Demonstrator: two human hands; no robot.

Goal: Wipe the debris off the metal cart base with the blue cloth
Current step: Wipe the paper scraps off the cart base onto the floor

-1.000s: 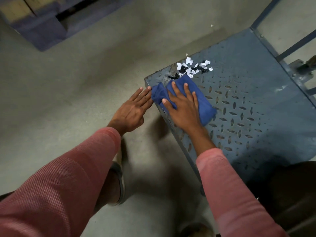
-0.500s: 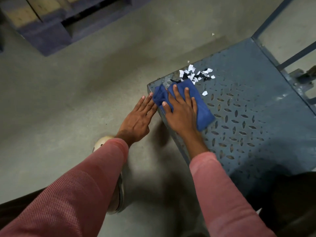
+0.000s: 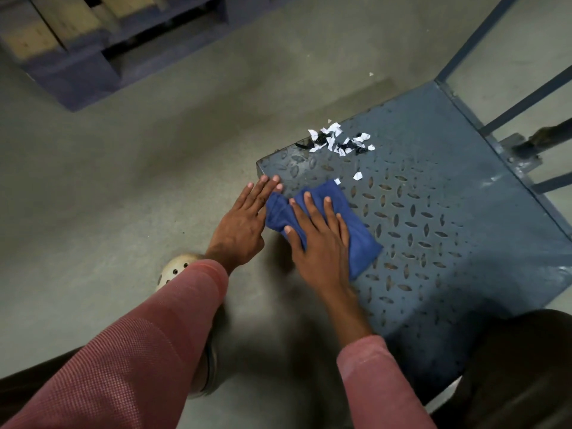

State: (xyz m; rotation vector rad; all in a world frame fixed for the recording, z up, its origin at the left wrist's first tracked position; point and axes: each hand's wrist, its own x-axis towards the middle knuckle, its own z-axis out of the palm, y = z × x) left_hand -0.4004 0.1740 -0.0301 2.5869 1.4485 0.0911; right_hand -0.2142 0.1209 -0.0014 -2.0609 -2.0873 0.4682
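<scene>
My hands were both down at the near-left edge of the metal cart base. The right hand lay flat with fingers spread, pressing the blue cloth onto the tread plate. The left hand was held straight, fingers together, beside the cloth at the rim, gripping nothing.

The debris, torn white and black scraps, sat heaped near the far-left edge, apart from the cloth. I judged the risk to be a pass that skimmed the raised tread, letting scraps slip under the cloth or scatter, or a stroke that missed the two stray scraps just beyond it.

Half a second before, the cloth had been up against the pile; now it had drawn back toward me, leaving bare plate between.
</scene>
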